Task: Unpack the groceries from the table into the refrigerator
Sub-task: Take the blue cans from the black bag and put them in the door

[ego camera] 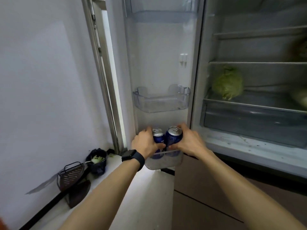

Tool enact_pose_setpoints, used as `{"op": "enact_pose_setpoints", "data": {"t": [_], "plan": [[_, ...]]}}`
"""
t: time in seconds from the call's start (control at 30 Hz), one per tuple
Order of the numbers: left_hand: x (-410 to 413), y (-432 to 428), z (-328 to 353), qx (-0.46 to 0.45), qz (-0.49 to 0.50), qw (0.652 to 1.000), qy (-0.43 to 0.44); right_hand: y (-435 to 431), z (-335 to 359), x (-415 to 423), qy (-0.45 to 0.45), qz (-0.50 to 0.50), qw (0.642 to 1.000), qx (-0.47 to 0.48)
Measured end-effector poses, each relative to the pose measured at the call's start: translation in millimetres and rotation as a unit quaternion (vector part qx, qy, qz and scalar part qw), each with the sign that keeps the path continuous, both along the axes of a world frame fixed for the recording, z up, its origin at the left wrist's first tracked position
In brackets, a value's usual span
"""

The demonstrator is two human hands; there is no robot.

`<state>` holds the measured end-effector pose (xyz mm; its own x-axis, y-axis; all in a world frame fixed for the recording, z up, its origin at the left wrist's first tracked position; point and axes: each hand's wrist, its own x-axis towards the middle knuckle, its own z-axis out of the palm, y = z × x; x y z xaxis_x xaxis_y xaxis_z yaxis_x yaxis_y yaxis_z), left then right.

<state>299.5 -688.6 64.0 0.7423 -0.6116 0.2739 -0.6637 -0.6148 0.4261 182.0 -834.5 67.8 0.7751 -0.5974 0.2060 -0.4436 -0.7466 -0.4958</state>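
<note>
We have our left hand [146,143] wrapped round the left can [158,138] and our right hand [187,141] wrapped round the right can [173,138], one blue can per hand so both go in at once, and the two stand upright, side by side and about touching, with their bases down inside the bottom door bin [164,161]. That bin suits them, we judge, since its clear front wall keeps them from tipping when the door [159,63] swings, while the cabbage [227,83] lies on a shelf [254,103] in the main compartment.
</note>
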Motion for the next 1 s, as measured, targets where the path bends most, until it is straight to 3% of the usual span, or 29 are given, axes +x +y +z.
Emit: {"op": "enact_pose_setpoints", "data": {"t": [0.17, 0.3, 0.43, 0.87, 1.0], "plan": [[0, -5, 4, 0.070, 0.012, 0.997, -0.002, -2, 1, 10, 0.058, 0.021, 0.994, -0.090], [-4, -5, 7, 0.129, 0.017, 0.988, -0.087, -4, 13, 15, 0.095, 0.070, 0.990, -0.075], [-4, -4, 7, 0.146, 0.017, 0.984, -0.104, -1, 13, 15, 0.102, 0.070, 0.988, -0.091], [-8, 6, 4, 0.085, 0.002, 0.994, -0.075, 5, 1, 12, 0.031, 0.059, 0.997, -0.042], [-17, 19, 3, 0.056, -0.019, 0.994, -0.088, 10, -3, 7, 0.021, 0.044, 0.996, -0.073]]}}
